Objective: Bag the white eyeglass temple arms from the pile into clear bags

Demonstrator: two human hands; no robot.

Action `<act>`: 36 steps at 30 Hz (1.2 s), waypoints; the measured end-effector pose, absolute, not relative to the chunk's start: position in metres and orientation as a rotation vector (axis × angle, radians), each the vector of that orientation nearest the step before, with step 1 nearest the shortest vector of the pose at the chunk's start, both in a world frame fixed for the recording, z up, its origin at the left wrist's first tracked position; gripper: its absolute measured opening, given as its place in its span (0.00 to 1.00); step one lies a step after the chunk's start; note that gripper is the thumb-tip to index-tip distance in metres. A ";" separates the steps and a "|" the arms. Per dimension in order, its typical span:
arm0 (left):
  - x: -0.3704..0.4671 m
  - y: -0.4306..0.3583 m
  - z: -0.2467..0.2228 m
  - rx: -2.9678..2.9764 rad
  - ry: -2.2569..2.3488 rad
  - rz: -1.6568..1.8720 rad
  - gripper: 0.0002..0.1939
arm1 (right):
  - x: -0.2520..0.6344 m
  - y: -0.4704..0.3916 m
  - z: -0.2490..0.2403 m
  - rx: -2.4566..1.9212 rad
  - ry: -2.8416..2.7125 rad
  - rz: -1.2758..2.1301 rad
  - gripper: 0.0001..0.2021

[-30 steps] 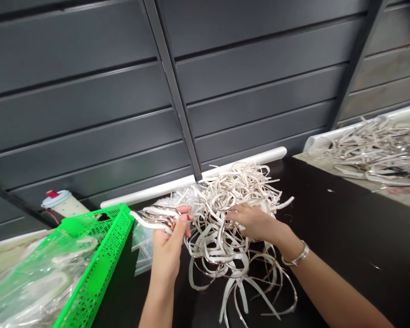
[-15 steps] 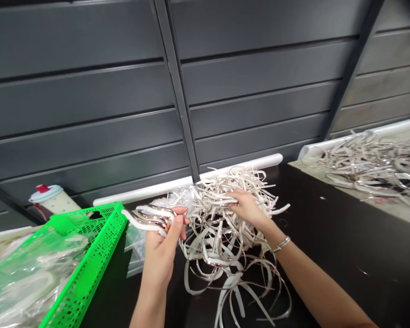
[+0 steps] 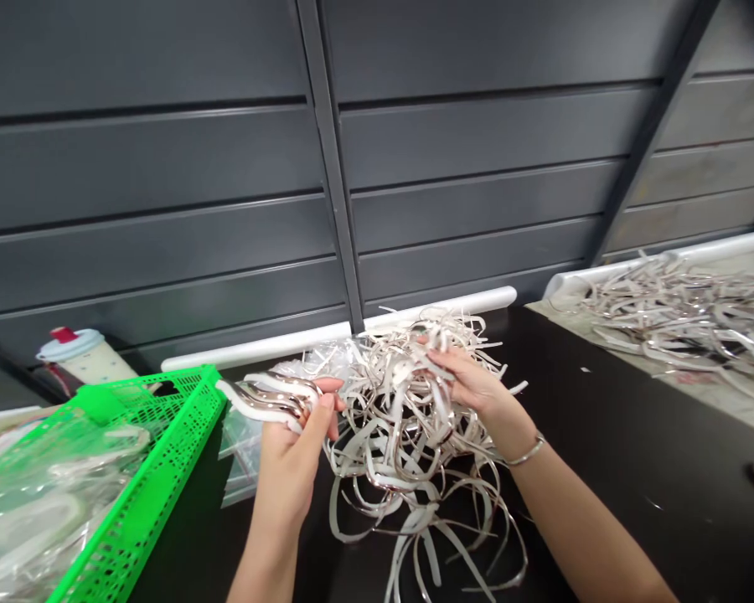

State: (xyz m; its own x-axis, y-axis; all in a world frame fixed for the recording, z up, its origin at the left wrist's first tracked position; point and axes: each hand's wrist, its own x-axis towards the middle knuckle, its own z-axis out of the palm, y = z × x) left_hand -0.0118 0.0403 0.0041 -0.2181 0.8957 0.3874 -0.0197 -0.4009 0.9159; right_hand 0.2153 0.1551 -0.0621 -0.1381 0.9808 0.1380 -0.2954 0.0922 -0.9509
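Note:
My left hand (image 3: 295, 448) is closed around a small stack of curved white and silver bands (image 3: 260, 396), held up beside the green basket. A tangled pile of the same bands (image 3: 402, 452) lies on the black table (image 3: 634, 435) in front of me. My right hand (image 3: 471, 381), with a bracelet on its wrist, grips one band at the top of the pile and lifts it a little.
A green perforated plastic basket (image 3: 144, 494) at the left holds clear bags with bands inside. Behind it stands a pale cup with a red-topped lid (image 3: 75, 352). More bands (image 3: 684, 310) lie spread on a mat at the right. A dark slatted wall (image 3: 352, 167) rises behind the table.
My right hand has moved from the middle of the pile up to its top and has taken hold of a band there. My left hand keeps its stack still.

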 end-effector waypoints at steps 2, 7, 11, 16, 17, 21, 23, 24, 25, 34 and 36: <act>-0.011 0.040 0.006 1.332 1.105 1.707 0.08 | 0.215 0.160 -0.072 -0.992 -1.256 1.302 0.26; -0.010 0.040 0.010 1.315 1.106 1.756 0.09 | 0.231 0.174 -0.077 -1.268 -1.394 0.918 0.26; -0.011 0.040 0.010 1.305 1.119 1.767 0.10 | 0.238 0.167 -0.059 -1.309 -1.534 0.631 0.14; -0.010 0.040 0.007 1.320 1.108 1.749 0.08 | 0.218 0.132 -0.043 -1.145 -2.120 0.793 0.09; -0.009 0.040 0.006 1.320 1.111 1.744 0.08 | 0.212 0.125 -0.044 -1.097 -2.256 0.836 0.09; -0.009 0.041 0.004 1.337 1.112 1.723 0.08 | 0.191 0.116 -0.053 -1.087 -2.471 0.741 0.11; -0.009 0.042 0.002 1.355 1.113 1.714 0.08 | 0.187 0.118 -0.053 -1.115 -2.455 0.704 0.08; -0.009 0.042 0.002 1.360 1.118 1.708 0.09 | 0.188 0.119 -0.051 -1.111 -2.440 0.733 0.08; -0.009 0.042 0.001 1.361 1.125 1.705 0.09 | 0.191 0.121 -0.048 -1.098 -2.412 0.799 0.09; -0.001 0.041 0.000 1.326 1.064 1.559 0.15 | 0.225 0.113 -0.020 -0.632 -1.523 1.480 0.13; 0.001 0.041 -0.001 1.317 1.064 1.492 0.17 | 0.223 0.108 -0.017 -0.482 -1.433 1.596 0.20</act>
